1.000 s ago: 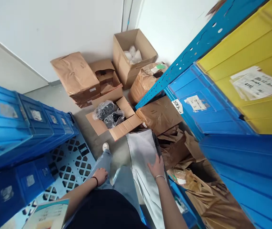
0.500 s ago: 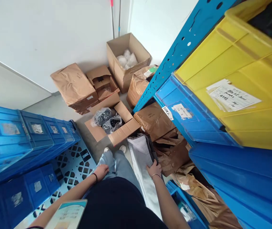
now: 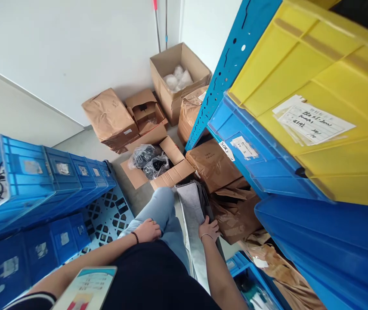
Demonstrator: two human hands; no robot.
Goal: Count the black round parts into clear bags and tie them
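My left hand [image 3: 149, 230] rests on my jeans at the thigh, fingers laid out and holding nothing. Along my right side runs a long piece of grey fabric [image 3: 192, 202] with a dark, zip-like stitched edge. My right hand [image 3: 208, 229] grips that dark edge, the thumb on the grey face; the fingertips are partly hidden. Just beyond the fabric's far end, an open carton [image 3: 174, 172] on the floor holds dark items in clear plastic bags [image 3: 156, 167].
Blue bins [image 3: 32, 172] stand on a light-blue plastic pallet [image 3: 106, 215] at left. A blue rack post [image 3: 216, 82], a yellow bin [image 3: 316, 86] and brown-wrapped packages [image 3: 214, 165] line the right. More cartons [image 3: 109, 116] sit against the wall.
One knee has come up and forward, hiding my shoes. My left hand has shifted slightly right with the thigh. My right hand stays on the grey fabric; the view has shifted slightly.
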